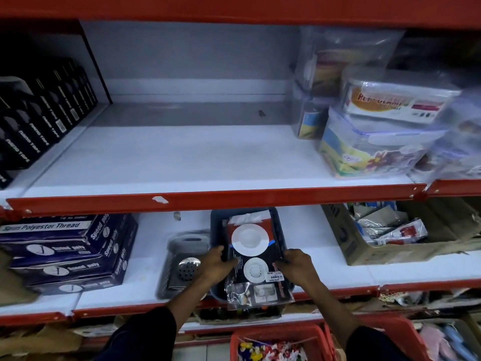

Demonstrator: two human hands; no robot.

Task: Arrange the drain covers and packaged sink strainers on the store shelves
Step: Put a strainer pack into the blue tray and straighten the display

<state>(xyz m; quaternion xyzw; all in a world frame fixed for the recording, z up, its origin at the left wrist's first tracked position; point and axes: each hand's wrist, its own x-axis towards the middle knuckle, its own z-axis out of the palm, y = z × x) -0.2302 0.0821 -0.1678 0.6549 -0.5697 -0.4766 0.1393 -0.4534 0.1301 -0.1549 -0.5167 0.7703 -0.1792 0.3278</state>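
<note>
A packaged sink strainer, a dark card with two white round strainers under clear plastic, lies in a dark blue tray on the lower shelf. My left hand grips the package's left edge. My right hand grips its right edge. The package's near end overhangs the tray and the shelf's red front lip. To the left, a grey basket holds a round metal drain cover with holes.
The upper shelf is white and bare in the middle, with black boxes at its left and clear plastic food containers at its right. Blue thread boxes sit lower left, a cardboard box lower right, a red basket below.
</note>
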